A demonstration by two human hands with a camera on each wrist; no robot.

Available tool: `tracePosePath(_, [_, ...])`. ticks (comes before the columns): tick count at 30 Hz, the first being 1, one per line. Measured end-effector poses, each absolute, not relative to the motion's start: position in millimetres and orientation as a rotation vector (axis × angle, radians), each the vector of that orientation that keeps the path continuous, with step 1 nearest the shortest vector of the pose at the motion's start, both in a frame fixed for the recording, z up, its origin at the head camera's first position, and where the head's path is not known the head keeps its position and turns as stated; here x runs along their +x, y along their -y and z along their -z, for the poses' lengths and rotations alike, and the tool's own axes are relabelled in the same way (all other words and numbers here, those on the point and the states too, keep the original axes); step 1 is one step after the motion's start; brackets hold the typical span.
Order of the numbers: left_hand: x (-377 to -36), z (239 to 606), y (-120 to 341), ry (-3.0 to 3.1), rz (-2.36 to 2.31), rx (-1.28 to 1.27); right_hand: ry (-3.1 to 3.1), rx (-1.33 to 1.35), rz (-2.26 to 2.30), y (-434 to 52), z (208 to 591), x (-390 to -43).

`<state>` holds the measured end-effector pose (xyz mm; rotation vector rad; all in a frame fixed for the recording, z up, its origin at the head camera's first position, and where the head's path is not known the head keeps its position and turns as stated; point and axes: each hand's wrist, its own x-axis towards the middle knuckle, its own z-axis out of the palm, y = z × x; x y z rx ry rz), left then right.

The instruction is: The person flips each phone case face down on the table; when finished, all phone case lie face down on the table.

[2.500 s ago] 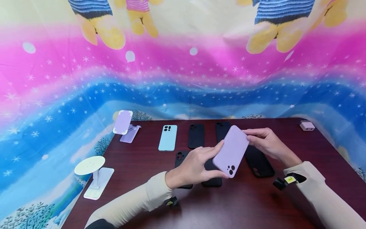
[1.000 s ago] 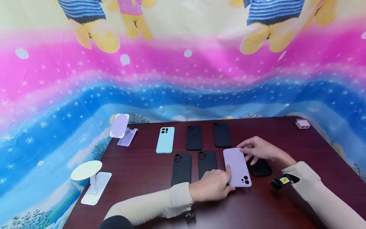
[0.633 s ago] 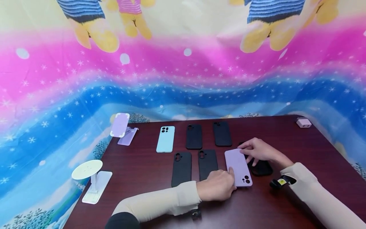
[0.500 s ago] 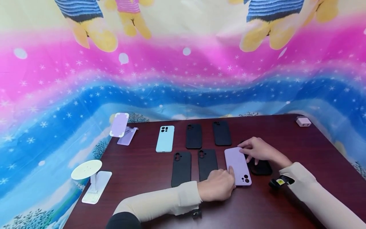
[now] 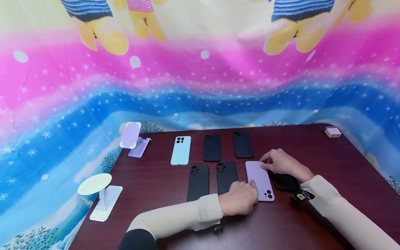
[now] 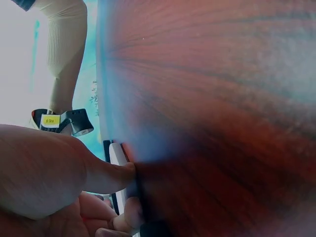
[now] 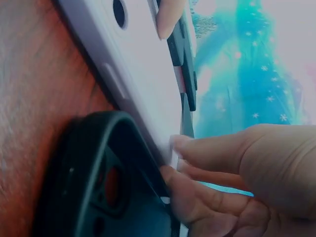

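A lilac phone case point(image 5: 260, 178) lies back side up on the table, camera holes toward the near right. Whether a phone is inside cannot be seen. My left hand point(image 5: 240, 199) grips its near left edge, one fingertip on its back; the left wrist view shows thumb and finger around the pale edge. At the far right corner, my right hand point(image 5: 282, 163) pinches the case between thumb and finger, clearest in the right wrist view. Under that hand is a black phone case point(image 5: 286, 182), hollow side up, partly hidden. Left of the lilac one lies a black phone case point(image 5: 227, 177).
More black cases point(image 5: 198, 182), point(image 5: 212, 147), point(image 5: 242, 144) and a light blue case point(image 5: 181, 150) lie in rows. Two phone stands, lilac point(image 5: 130, 135) and white point(image 5: 106, 203), stand at left. A charger plug point(image 5: 332, 132) sits far right on the dark table point(image 5: 265, 229).
The lilac case was held tilted above the black cases; it came down to the right and lies on the table. Over the last second both hands stay on it with little movement.
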<state>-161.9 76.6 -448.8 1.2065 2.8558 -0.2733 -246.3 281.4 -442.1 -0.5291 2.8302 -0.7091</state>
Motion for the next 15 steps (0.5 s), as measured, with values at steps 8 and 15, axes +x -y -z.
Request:
tracePosePath(8, [-163, 445, -77, -2.815, 0.284, 1.170, -2.889, -0.583, 0.644, -278, 442, -247])
tracePosePath(15, [-165, 438, -74, -2.877, 0.232, 1.215, -3.013, -0.514, 0.679, -303, 429, -248])
